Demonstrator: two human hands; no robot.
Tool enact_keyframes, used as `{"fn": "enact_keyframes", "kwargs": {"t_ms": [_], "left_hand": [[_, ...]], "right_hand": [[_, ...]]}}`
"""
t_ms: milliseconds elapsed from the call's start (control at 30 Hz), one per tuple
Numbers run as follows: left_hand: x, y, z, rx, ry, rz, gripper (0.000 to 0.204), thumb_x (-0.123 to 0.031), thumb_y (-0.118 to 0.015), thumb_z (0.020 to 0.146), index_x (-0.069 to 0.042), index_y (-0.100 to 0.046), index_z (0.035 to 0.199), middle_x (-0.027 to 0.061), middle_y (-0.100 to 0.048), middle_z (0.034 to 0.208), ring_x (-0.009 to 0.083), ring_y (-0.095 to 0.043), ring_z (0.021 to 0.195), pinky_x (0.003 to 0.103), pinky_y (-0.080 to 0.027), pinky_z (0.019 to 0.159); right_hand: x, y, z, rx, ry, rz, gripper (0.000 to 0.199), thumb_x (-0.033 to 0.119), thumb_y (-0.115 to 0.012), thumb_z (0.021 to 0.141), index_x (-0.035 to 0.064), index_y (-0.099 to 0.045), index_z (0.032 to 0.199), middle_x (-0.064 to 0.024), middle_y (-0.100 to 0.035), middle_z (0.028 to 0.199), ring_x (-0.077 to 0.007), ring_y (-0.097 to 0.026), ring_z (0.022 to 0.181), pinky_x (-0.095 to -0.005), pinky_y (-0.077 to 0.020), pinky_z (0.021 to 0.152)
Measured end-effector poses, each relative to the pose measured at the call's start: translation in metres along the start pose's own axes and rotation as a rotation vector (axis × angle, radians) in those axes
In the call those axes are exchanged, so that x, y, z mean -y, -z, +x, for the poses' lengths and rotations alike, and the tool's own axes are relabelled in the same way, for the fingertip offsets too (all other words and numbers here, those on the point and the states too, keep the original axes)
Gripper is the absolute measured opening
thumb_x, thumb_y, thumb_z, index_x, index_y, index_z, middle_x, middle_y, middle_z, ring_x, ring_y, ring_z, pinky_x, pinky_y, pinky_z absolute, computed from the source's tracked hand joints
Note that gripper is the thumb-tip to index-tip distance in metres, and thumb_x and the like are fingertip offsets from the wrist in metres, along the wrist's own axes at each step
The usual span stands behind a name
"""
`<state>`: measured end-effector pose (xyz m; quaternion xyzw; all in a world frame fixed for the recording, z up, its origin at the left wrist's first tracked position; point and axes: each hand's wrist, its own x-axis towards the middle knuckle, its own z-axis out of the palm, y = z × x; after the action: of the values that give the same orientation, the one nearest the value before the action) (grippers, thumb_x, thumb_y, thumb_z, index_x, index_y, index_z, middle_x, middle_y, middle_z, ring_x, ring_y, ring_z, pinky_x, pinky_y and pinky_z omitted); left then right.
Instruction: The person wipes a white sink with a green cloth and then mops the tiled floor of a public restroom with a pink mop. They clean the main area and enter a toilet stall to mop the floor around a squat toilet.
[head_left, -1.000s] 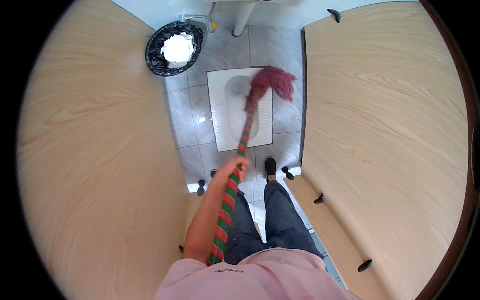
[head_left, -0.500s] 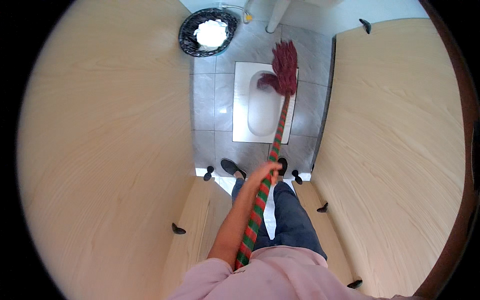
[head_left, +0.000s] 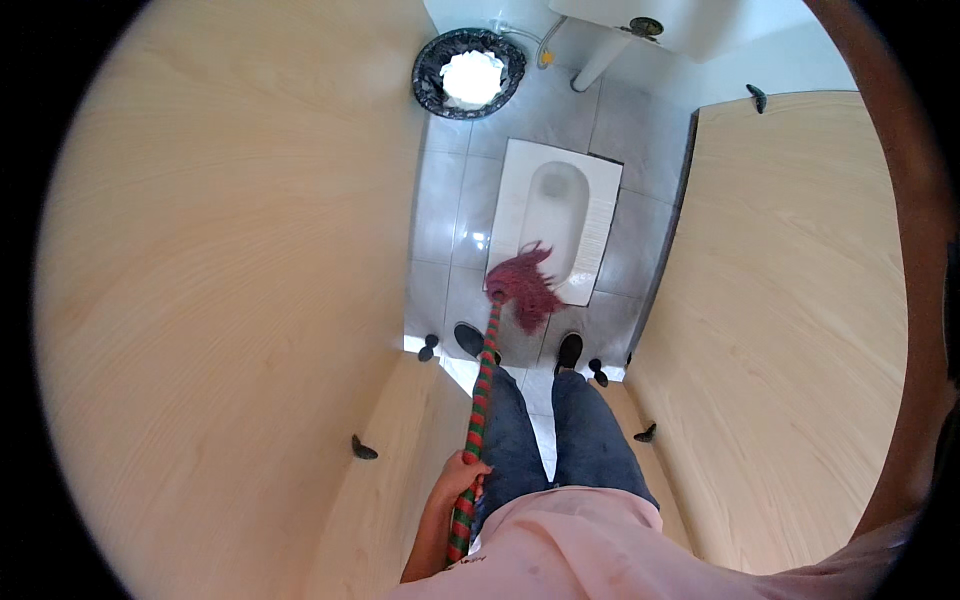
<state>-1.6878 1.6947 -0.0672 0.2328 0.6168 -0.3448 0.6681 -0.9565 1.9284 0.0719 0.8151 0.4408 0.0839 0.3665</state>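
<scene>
My left hand is wrapped round a mop handle with red and green spiral stripes, low down by my left thigh. From there the handle runs forward to a dark red string mop head. The strands lie over the near left edge of a white squat toilet and spill onto the grey tiles in front of my feet. My right arm is raised along the right rim of the picture, and its hand is out of sight.
A bin lined with a black bag holds white paper at the far left. Behind the toilet are a white pipe and a thin hose. Wooden partitions close in on both sides, with small black fittings. My shoes stand near the toilet's front.
The mop head has come back from the toilet's far right part to its near left edge. My left hand has drawn the handle back and leftward. The view has shifted slightly.
</scene>
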Motion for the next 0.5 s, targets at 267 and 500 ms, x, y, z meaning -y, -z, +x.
{"fn": "enact_keyframes", "kwargs": {"t_ms": [267, 500], "left_hand": [[-0.122, 0.028, 0.027, 0.121, -0.006, -0.393, 0.011, -0.014, -0.057, 0.078, -0.007, -0.049, 0.076, 0.0012, -0.047, 0.057, 0.0122, -0.045, 0.041, 0.028, -0.040, 0.038], [-0.230, 0.015, 0.079, 0.465, 0.005, -0.535, 0.023, -0.022, -0.057, 0.084, -0.012, -0.045, 0.066, -0.0018, -0.040, 0.053, 0.0106, -0.039, 0.039, 0.028, -0.034, 0.036]], "right_hand": [[-0.005, 0.009, 0.001, -0.030, 0.050, 0.084, 0.029, 0.034, -0.070, 0.070, 0.0066, -0.070, 0.080, -0.0137, -0.067, 0.082, -0.0301, -0.064, 0.079, -0.0383, -0.0507, 0.072], [-0.003, 0.010, -0.004, 0.071, 0.026, 0.074, 0.031, 0.033, -0.069, 0.074, 0.0035, -0.070, 0.085, -0.0157, -0.067, 0.087, -0.0301, -0.064, 0.085, -0.0379, -0.0501, 0.077]]}}
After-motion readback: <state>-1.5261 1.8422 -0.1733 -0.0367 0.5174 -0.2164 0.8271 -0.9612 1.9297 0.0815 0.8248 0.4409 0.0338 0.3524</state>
